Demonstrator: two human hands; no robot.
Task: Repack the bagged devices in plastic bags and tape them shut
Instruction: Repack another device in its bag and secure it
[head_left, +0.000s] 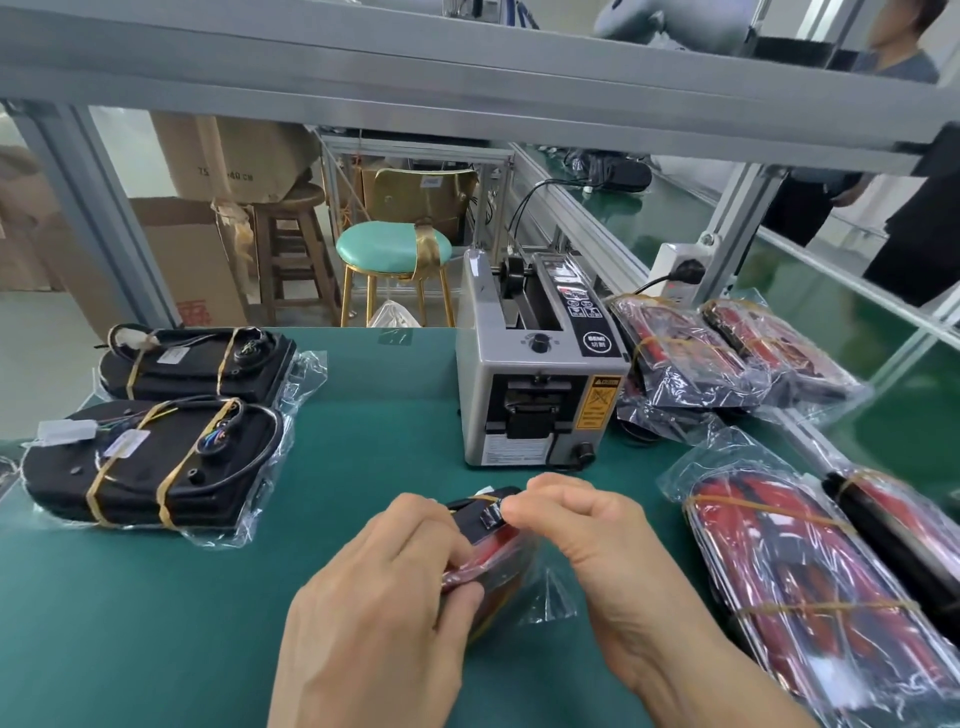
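Centrally, both hands (395, 587) grip the bagged device (491, 551).

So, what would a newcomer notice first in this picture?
First the two hands at bottom centre: the left hand grips a red and black bagged device while the right hand pinches its bag at the top. Behind them stands a grey tape dispenser. Black bagged devices lie left, red ones right, on the green table.
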